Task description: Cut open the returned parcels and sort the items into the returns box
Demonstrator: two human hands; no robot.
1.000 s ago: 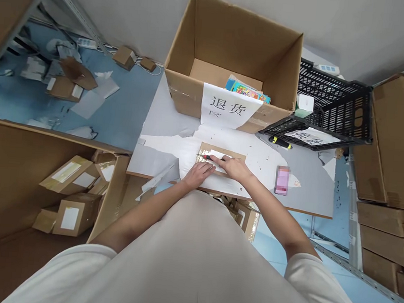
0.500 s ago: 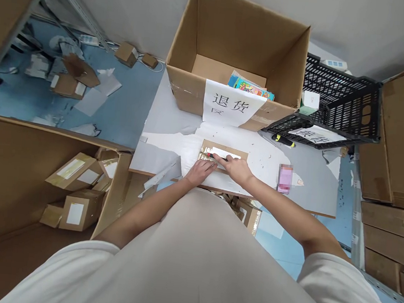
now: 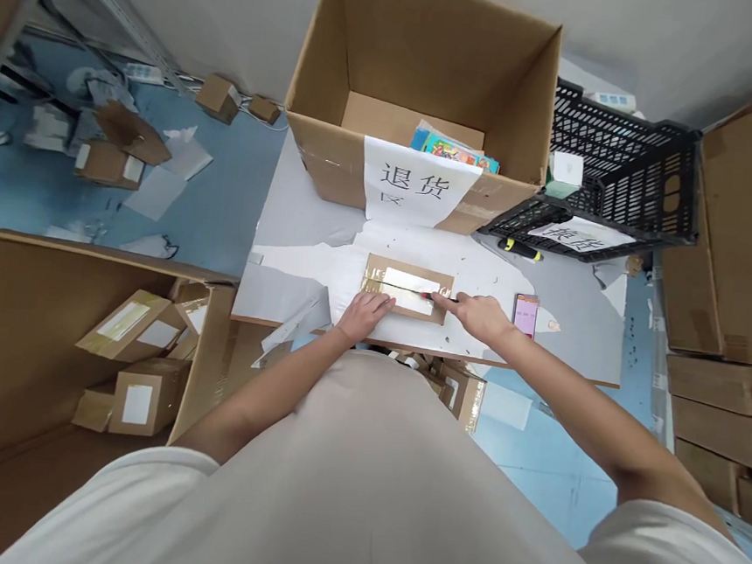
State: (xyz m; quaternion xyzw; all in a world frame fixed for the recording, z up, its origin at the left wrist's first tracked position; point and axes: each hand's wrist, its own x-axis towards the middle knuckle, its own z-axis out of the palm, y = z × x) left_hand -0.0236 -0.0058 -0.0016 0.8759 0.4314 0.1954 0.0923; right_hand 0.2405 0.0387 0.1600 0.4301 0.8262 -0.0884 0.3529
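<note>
A small flat cardboard box (image 3: 437, 312) lies on the white-covered worktable, with a white label (image 3: 409, 278) and shiny tape on its top. My right hand (image 3: 480, 316) is closed round a box cutter (image 3: 437, 297), dark with a red part, held over the right half of the box. A thin dark line runs across the label and tape to the left of the cutter; I cannot tell whether it is a slit or the blade. Resting on the front left edge of the box, my left hand (image 3: 363, 314) has its fingers laid flat.
Behind the box stands a large open carton (image 3: 334, 164) with colourful packets inside. Right of it is a black plastic crate (image 3: 654, 183). A phone (image 3: 525, 314) and a yellow-black tool (image 3: 520, 249) lie on the table (image 3: 582, 335). A big carton (image 3: 206, 372) with parcels is at left.
My right hand has drawn the box cutter rightward across the box, exposing more of the label. The left hand stays at the box's front left edge. The whole view has shifted slightly.
</note>
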